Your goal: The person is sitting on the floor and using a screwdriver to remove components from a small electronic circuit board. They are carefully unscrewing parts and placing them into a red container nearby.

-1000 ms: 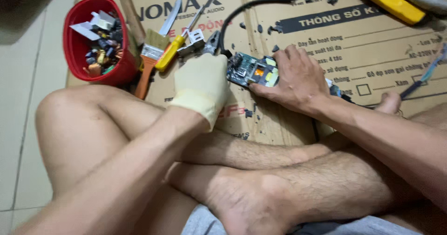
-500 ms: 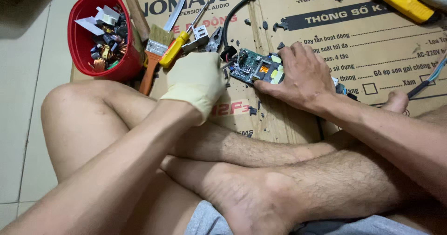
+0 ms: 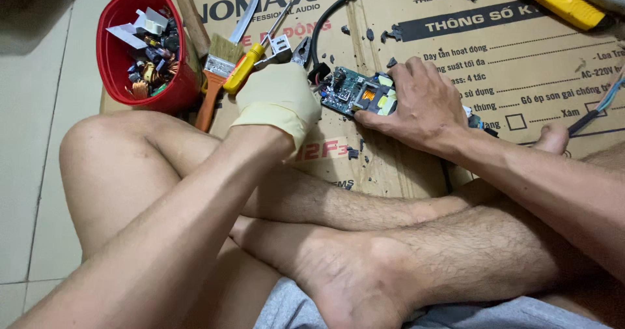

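Clearly the work in hand is stripping a small green circuit board (image 3: 357, 94) that lies on flattened cardboard (image 3: 456, 49) spread over the floor, and the step looks like prying or cutting at the board's left end.

Going left to right: at ten o'clock sits a red bowl (image 3: 117, 75) filled with pulled parts, copper coils and white plastic bits. Just beside it at its three o'clock lie a paintbrush (image 3: 215, 68) with an orange handle and a yellow-handled screwdriver (image 3: 250, 65), along with a loose metal blade.

Next comes the left hand (image 3: 277, 101), gloved in pale yellow rubber. Its fingers are curled shut and turned away from the camera; what they grip is hidden, though plier jaws show just past the knuckles at one o'clock, so I judge it grasps a plier-like tool touching the board's left edge, where a black cable (image 3: 325, 16) ends.

The board lies at centre, between the two hands, with dark crumbs scattered round it.

The bare right hand (image 3: 416, 104) presses down on the board's right half, fingers (image 3: 371, 122) spread flat and only slightly bent, pinning rather than gripping.

At one o'clock, well apart, lies a yellow utility knife (image 3: 553, 0).

The next move calls for a firm hold-down from the right hand while the tool levers, with fingertips kept away from the jaws.
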